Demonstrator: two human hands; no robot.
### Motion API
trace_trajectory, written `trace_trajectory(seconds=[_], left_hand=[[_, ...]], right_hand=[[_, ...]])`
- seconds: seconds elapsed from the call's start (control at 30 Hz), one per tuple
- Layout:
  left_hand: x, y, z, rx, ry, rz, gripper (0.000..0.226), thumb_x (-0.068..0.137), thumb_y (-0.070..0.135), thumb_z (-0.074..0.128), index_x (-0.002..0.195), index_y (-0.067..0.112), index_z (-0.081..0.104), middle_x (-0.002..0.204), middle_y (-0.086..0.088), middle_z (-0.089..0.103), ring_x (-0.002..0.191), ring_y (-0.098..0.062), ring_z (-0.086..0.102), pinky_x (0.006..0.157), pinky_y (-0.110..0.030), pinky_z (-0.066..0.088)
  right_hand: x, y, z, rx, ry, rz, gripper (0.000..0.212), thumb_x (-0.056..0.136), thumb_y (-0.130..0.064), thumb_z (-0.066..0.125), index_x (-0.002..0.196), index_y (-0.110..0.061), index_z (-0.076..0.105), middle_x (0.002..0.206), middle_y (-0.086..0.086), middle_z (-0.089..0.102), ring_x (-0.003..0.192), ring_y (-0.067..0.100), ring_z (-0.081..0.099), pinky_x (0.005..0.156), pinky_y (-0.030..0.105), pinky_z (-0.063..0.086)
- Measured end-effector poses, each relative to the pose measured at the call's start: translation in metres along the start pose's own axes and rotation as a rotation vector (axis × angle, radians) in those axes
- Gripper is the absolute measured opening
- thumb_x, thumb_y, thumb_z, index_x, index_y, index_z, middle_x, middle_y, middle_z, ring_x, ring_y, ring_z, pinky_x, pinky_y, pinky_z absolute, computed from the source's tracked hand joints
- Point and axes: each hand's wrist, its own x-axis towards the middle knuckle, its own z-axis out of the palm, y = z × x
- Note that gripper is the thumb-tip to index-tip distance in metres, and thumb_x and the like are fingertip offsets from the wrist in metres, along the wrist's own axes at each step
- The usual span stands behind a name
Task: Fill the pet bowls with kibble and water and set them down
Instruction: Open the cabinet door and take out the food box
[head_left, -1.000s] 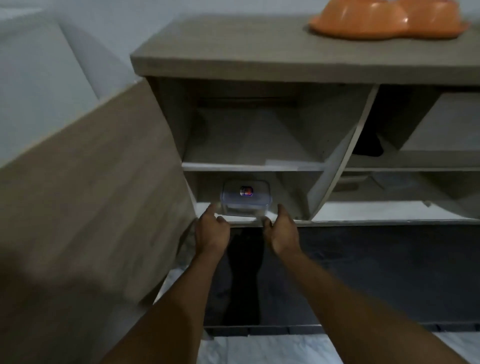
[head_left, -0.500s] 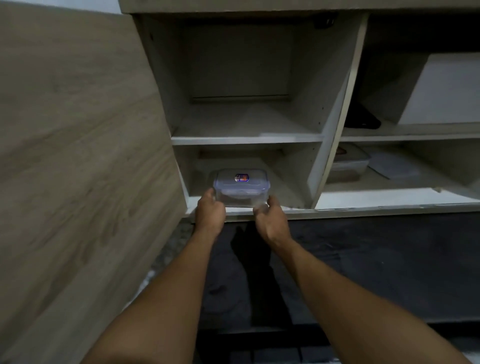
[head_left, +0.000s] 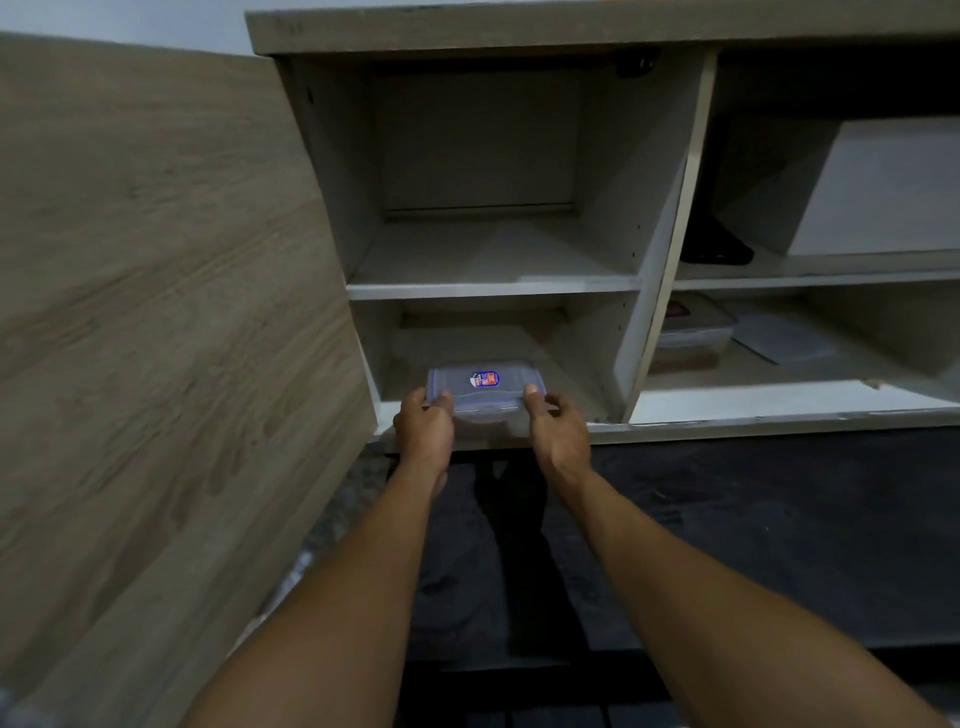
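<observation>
Home storage corner: wood-grain cabinet (head_left: 519, 26), open door (head_left: 156, 312), white shelves (head_left: 493, 291), lidded food box (head_left: 485, 384), stored plastic tub (head_left: 693, 338).

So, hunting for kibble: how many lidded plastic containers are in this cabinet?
2. The held container, lower left compartment, front edge, gripped by left hand and right hand; the second container, lower right compartment, beside the divider. Dark corners may hide more.

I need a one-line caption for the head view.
Left hand and right hand grip a plastic container at the lower left shelf of the open cabinet.
</observation>
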Motion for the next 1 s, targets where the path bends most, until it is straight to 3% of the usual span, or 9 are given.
trace_trajectory(seconds=[0.13,0.3,0.4,0.5,0.6,0.7,0.8,0.9,1.0], left_hand=[[-0.041,0.026,0.004,-0.063,0.029,0.021,0.049,0.074,0.027,0.054,0.121,0.019,0.06,0.114,-0.004,0.066,0.101,-0.023,0.063,0.095,-0.045,0.052],[-0.051,0.033,0.008,-0.08,0.073,0.024,0.035,0.084,0.018,0.053,0.118,0.021,0.058,0.109,-0.001,0.062,0.098,-0.021,0.058,0.095,-0.045,0.051],[-0.07,0.049,0.002,-0.068,0.073,-0.079,0.029,0.08,0.02,0.052,0.108,0.025,0.059,0.108,-0.002,0.064,0.094,-0.02,0.059,0.092,-0.045,0.05],[-0.102,0.08,-0.009,-0.075,0.073,-0.162,0.023,0.072,0.022,0.052,0.093,0.027,0.058,0.103,-0.005,0.067,0.087,-0.019,0.061,0.081,-0.039,0.051],[-0.136,0.129,-0.018,-0.096,0.081,-0.217,0.023,0.073,0.021,0.052,0.094,0.027,0.058,0.102,-0.005,0.066,0.087,-0.02,0.061,0.073,-0.037,0.048],[-0.173,0.194,-0.032,-0.121,0.076,-0.291,0.024,0.076,0.02,0.053,0.1,0.023,0.057,0.103,-0.006,0.063,0.089,-0.022,0.061,0.077,-0.039,0.051],[-0.203,0.254,-0.042,-0.129,0.108,-0.306,0.024,0.084,0.013,0.052,0.107,0.018,0.056,0.102,-0.006,0.062,0.086,-0.019,0.059,0.072,-0.035,0.05],[-0.23,0.318,-0.055,-0.105,0.099,-0.306,0.027,0.086,0.014,0.051,0.112,0.018,0.055,0.101,-0.004,0.06,0.087,-0.018,0.058,0.069,-0.033,0.048],[-0.246,0.376,-0.067,-0.088,0.057,-0.244,0.029,0.082,0.017,0.053,0.11,0.02,0.057,0.099,-0.005,0.063,0.087,-0.021,0.06,0.07,-0.037,0.049]], right_hand=[[0.004,0.005,0.008,0.144,0.132,0.053,0.035,0.076,-0.056,0.06,0.089,-0.024,0.056,0.092,0.006,0.063,0.092,0.031,0.065,0.084,0.048,0.056],[0.004,0.001,0.004,0.182,0.164,0.11,0.028,0.082,-0.049,0.061,0.076,-0.024,0.05,0.087,0.003,0.061,0.088,0.028,0.065,0.078,0.051,0.058],[-0.017,-0.021,-0.01,0.103,0.186,0.205,0.029,0.086,-0.044,0.061,0.077,-0.018,0.052,0.081,0.001,0.061,0.088,0.03,0.064,0.082,0.048,0.056],[-0.05,-0.062,-0.035,0.033,0.187,0.254,0.026,0.091,-0.037,0.06,0.08,-0.014,0.053,0.084,0.002,0.062,0.088,0.027,0.059,0.082,0.032,0.046],[-0.083,-0.114,-0.056,0.019,0.173,0.283,0.025,0.092,-0.037,0.059,0.076,-0.02,0.05,0.082,0.002,0.061,0.087,0.027,0.058,0.083,0.035,0.046],[-0.113,-0.182,-0.079,-0.012,0.146,0.302,0.024,0.093,-0.039,0.057,0.081,-0.02,0.05,0.084,0.002,0.062,0.089,0.028,0.06,0.085,0.04,0.049],[-0.137,-0.241,-0.094,-0.053,0.119,0.293,0.022,0.095,-0.04,0.053,0.097,-0.018,0.053,0.094,0.003,0.063,0.096,0.03,0.06,0.091,0.046,0.049],[-0.158,-0.307,-0.107,-0.089,0.094,0.275,0.025,0.097,-0.037,0.05,0.113,-0.02,0.057,0.1,0.001,0.06,0.099,0.026,0.057,0.095,0.043,0.047],[-0.172,-0.367,-0.116,-0.083,0.073,0.212,0.017,0.098,-0.033,0.046,0.101,-0.022,0.059,0.098,0.004,0.062,0.093,0.025,0.057,0.09,0.042,0.048]])
